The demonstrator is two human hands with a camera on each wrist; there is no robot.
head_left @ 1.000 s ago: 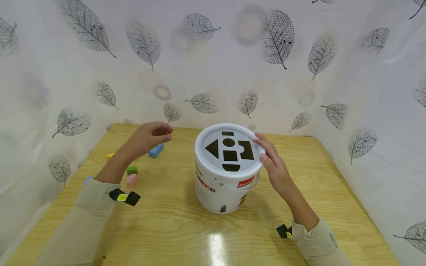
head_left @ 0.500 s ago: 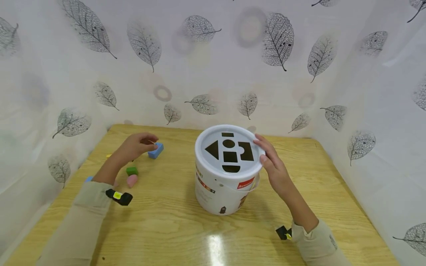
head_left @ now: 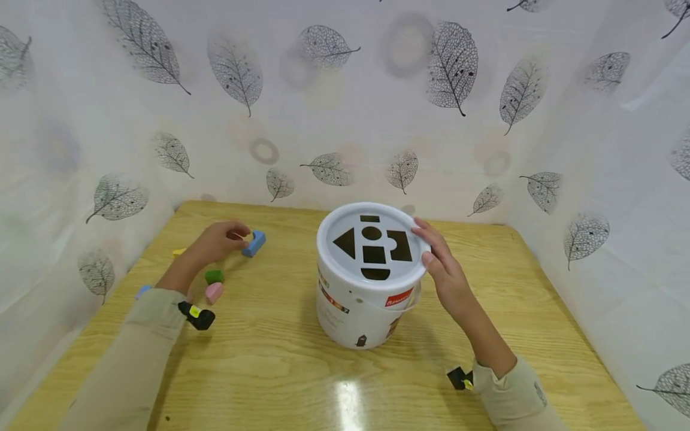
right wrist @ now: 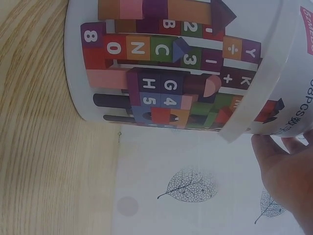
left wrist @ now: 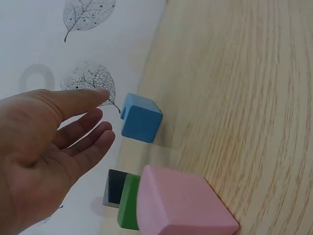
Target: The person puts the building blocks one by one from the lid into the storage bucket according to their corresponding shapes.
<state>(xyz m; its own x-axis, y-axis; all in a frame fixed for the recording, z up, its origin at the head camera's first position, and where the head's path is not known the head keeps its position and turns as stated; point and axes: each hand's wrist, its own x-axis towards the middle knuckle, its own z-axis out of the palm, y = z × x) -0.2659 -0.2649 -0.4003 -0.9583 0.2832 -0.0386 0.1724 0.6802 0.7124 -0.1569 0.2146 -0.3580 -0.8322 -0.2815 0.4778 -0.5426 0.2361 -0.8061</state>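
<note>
At the left in the head view, my left hand [head_left: 218,242] reaches with bent fingers beside a blue block [head_left: 255,243] that has a curved notch. In the left wrist view, a gap separates the fingertips from the blue block [left wrist: 142,117], and nothing is between thumb and fingers. My right hand [head_left: 450,281] rests against the right rim of the lidded white bucket [head_left: 353,311], its fairly straight fingers and thumb touching the lid edge. Dark shape cut-outs, including a triangle and a circle, pierce the lid [head_left: 353,272]. The bucket stands upright on the wooden table.
Close by the left forearm lie a green block [head_left: 214,276], a pink block [head_left: 214,293], a partly hidden yellow block [head_left: 178,252] and a blue piece [head_left: 143,291]. A leaf-patterned curtain [head_left: 345,108] encloses the table [head_left: 269,359] at back and sides.
My left hand has come down and to the left, from above the table to beside the notched blue block. My right hand and the bucket stay where they were.
</note>
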